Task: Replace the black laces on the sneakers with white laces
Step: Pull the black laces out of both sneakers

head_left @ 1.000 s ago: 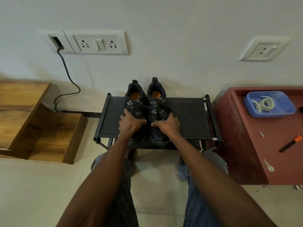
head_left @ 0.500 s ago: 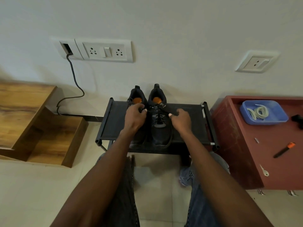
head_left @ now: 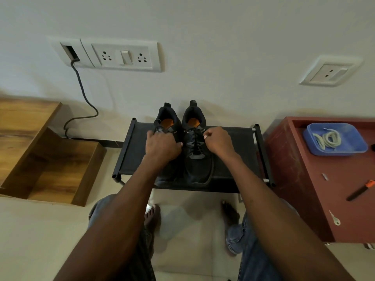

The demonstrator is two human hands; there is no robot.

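Black rack [head_left: 233, 138], white wall [head_left: 223, 47], tiled floor [head_left: 40, 240]

White wall [head_left: 223, 37] with sockets [head_left: 123, 56], wooden shelf [head_left: 50, 159], red cabinet [head_left: 316, 189], tiled floor [head_left: 40, 240]

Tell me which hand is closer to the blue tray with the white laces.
Right. The right hand is beside the right sneaker, toward the blue tray; the left hand sits farther away.
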